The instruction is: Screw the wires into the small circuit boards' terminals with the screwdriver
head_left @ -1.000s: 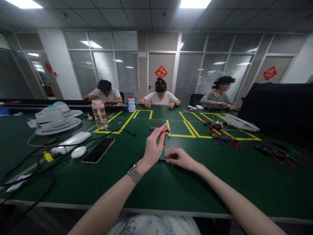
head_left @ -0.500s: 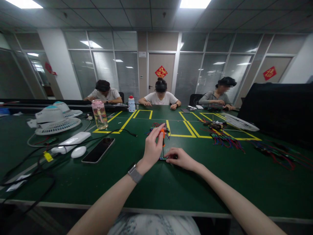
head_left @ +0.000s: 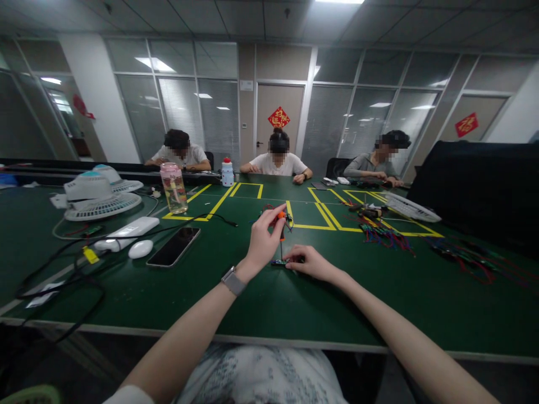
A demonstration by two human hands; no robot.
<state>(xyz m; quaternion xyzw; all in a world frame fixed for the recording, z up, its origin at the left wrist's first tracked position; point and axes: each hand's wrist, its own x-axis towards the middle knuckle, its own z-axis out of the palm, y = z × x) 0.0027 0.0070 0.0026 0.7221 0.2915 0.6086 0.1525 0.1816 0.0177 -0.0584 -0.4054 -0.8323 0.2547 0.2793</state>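
Head view: gripping an orange-handled screwdriver (head_left: 282, 238) near-upright in the left hand (head_left: 263, 244), tip down at a small circuit board (head_left: 278, 262) on the counter (head_left: 269, 314). Touching the board's right end with the right hand (head_left: 310, 262), narrowed; pinching or pressing, cannot tell. Could skid off if tilted; could shift the board if braced too lightly.

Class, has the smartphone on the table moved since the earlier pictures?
No. The smartphone keeps its place relative to the yellow tape; both shift together in the view, so the camera moved.
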